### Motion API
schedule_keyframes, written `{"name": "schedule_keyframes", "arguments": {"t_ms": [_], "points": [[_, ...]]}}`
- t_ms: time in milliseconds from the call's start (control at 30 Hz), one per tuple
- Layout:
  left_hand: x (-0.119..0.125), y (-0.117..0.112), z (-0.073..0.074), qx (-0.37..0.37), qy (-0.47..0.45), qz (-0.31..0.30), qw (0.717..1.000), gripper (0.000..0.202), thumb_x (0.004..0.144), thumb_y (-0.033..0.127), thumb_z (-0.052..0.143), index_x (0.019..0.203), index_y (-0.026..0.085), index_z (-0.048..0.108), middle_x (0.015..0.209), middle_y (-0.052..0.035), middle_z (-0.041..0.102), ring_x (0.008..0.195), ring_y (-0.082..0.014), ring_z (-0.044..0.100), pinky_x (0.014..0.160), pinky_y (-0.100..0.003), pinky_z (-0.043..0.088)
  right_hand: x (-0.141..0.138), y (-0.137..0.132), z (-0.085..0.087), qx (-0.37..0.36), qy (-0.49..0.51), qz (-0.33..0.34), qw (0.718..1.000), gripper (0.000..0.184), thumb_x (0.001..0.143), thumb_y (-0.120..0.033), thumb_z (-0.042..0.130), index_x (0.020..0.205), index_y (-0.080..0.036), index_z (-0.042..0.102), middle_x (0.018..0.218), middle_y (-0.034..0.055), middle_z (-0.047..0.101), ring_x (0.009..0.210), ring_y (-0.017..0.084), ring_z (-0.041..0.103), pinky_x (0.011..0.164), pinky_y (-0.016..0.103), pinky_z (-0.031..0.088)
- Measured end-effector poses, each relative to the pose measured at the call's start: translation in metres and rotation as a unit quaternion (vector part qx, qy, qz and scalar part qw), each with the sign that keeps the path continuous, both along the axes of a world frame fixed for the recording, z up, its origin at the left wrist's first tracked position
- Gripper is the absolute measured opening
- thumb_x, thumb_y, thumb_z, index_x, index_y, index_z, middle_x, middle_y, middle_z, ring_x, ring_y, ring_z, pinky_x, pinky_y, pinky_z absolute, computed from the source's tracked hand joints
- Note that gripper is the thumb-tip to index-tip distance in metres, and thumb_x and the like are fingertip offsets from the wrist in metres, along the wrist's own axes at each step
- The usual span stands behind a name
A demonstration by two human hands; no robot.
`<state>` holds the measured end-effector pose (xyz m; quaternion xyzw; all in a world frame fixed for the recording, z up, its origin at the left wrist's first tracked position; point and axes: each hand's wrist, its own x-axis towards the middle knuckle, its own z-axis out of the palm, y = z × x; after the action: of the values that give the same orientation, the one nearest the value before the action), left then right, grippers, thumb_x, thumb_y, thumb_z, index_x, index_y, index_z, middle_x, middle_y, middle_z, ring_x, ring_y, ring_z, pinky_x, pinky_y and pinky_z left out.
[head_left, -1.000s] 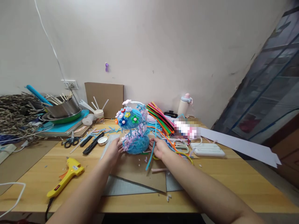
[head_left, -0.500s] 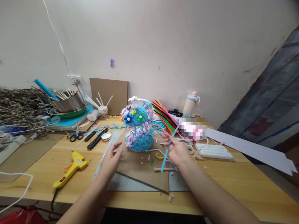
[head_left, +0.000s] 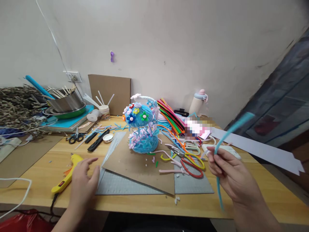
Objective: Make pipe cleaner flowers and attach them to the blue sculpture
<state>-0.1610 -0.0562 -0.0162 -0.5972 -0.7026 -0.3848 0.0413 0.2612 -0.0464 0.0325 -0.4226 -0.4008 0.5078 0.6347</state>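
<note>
My right hand pinches a light-blue pipe cleaner, whose ends stick out above and below the fingers. It is raised over the right side of the table. My left hand is open, fingers apart, beside the yellow hot glue gun and partly in front of it; whether they touch I cannot tell. Between the hands a blue fuzzy craft piece with a domed top, small coloured flowers and a white arched stem stands on a brown cardboard sheet.
Red-and-yellow-handled tools lie right of the cardboard, on a grey cutting mat. A bundle of coloured pipe cleaners lies behind, near a bottle. Black-handled scissors and a white lid are at left.
My right hand has moved right and nearer with the blue pipe cleaner, away from the craft piece. My left hand has moved left from beside the craft piece to the glue gun.
</note>
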Motion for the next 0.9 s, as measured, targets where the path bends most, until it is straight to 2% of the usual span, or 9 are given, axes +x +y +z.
{"name": "schedule_keyframes", "arguments": {"t_ms": [67, 133, 233, 333, 433, 533, 600, 733, 900], "points": [[0.021, 0.001, 0.001, -0.019, 0.002, -0.062, 0.998, 0.026, 0.079, 0.033, 0.048, 0.101, 0.02, 0.055, 0.105, -0.0104, 0.057, 0.102, -0.0278, 0.052, 0.088, -0.039, 0.04, 0.001, -0.002, -0.003, -0.007, -0.008, -0.015, 1.0, 0.028, 0.073, -0.03, 0.069, 0.1, -0.024, 0.062, 0.059, -0.003, 0.044, 0.044, 0.006, 0.028, 0.04, 0.021, 0.019], [0.04, 0.004, 0.001, -0.043, 0.017, -0.117, 0.992, 0.026, 0.08, 0.033, 0.049, 0.102, 0.022, 0.056, 0.11, -0.0103, 0.056, 0.108, -0.0273, 0.05, 0.094, -0.04, 0.037, 0.001, -0.003, -0.005, -0.006, -0.025, -0.032, 0.999, 0.021, 0.075, -0.033, 0.067, 0.093, -0.023, 0.063, 0.051, -0.0058, 0.034, 0.042, 0.006, 0.026, 0.039, 0.021, 0.017], [0.045, 0.017, 0.0, -0.075, 0.059, -0.107, 0.99, 0.031, 0.081, 0.033, 0.045, 0.107, 0.02, 0.056, 0.114, -0.0122, 0.055, 0.11, -0.0279, 0.049, 0.095, -0.04, 0.036, 0.002, -0.003, -0.008, -0.002, -0.067, -0.037, 0.997, 0.017, 0.074, -0.035, 0.068, 0.083, -0.021, 0.064, 0.051, -0.0036, 0.039, 0.045, 0.008, 0.034, 0.04, 0.022, 0.023], [0.015, 0.038, 0.006, -0.132, 0.179, -0.043, 0.974, 0.042, 0.08, 0.034, 0.045, 0.115, 0.014, 0.055, 0.115, -0.0168, 0.054, 0.109, -0.0331, 0.048, 0.094, -0.044, 0.036, 0.004, -0.005, -0.01, -0.013, -0.092, -0.043, 0.995, 0.024, 0.07, -0.035, 0.07, 0.088, -0.02, 0.065, 0.062, 0.0005, 0.05, 0.048, 0.008, 0.038, 0.04, 0.022, 0.026], [-0.028, 0.062, 0.022, -0.221, 0.264, -0.007, 0.939, 0.04, 0.076, 0.027, 0.046, 0.112, 0.014, 0.059, 0.107, -0.0198, 0.058, 0.101, -0.0367, 0.053, 0.084, -0.045, 0.041, 0.009, -0.007, -0.013, -0.019, -0.089, -0.056, 0.994, 0.032, 0.073, -0.036, 0.068, 0.1, -0.021, 0.063, 0.059, -0.0018, 0.046, 0.045, 0.006, 0.032, 0.039, 0.02, 0.021], [-0.052, 0.085, 0.044, -0.276, 0.232, 0.057, 0.931, 0.031, 0.074, 0.026, 0.047, 0.098, 0.017, 0.066, 0.098, -0.0199, 0.062, 0.089, -0.0369, 0.057, 0.07, -0.042, 0.043, 0.011, -0.01, -0.018, 0.0, -0.092, -0.052, 0.994, 0.023, 0.078, -0.036, 0.064, 0.096, -0.022, 0.062, 0.051, -0.0054, 0.035, 0.043, 0.007, 0.029, 0.039, 0.02, 0.022], [-0.049, 0.097, 0.052, -0.318, 0.155, 0.052, 0.934, 0.022, 0.073, 0.029, 0.049, 0.082, 0.019, 0.067, 0.087, -0.0165, 0.066, 0.079, -0.0327, 0.059, 0.064, -0.037, 0.043, 0.01, -0.011, -0.019, 0.001, -0.105, -0.039, 0.994, 0.019, 0.078, -0.036, 0.064, 0.09, -0.021, 0.063, 0.051, -0.0045, 0.037, 0.045, 0.007, 0.033, 0.041, 0.021, 0.025], [-0.021, 0.107, 0.043, -0.347, 0.112, -0.032, 0.931, 0.012, 0.067, 0.033, 0.059, 0.065, 0.021, 0.063, 0.076, -0.009, 0.068, 0.071, -0.025, 0.06, 0.06, -0.029, 0.041, 0.003, -0.014, -0.017, -0.027, -0.11, -0.028, 0.993, 0.024, 0.075, -0.037, 0.067, 0.092, -0.02, 0.064, 0.06, -0.0012, 0.045, 0.05, 0.008, 0.035, 0.042, 0.021, 0.025], [-0.003, 0.107, 0.023, -0.359, 0.109, -0.035, 0.926, 0.018, 0.066, 0.035, 0.06, 0.059, 0.019, 0.059, 0.072, -0.0115, 0.067, 0.07, -0.0266, 0.061, 0.058, -0.03, 0.039, -0.003, -0.014, -0.021, -0.051, -0.1, 0.0, 0.994, 0.033, 0.077, -0.041, 0.063, 0.102, -0.019, 0.061, 0.058, -0.0029, 0.041, 0.047, 0.006, 0.029, 0.041, 0.02, 0.019]]}}
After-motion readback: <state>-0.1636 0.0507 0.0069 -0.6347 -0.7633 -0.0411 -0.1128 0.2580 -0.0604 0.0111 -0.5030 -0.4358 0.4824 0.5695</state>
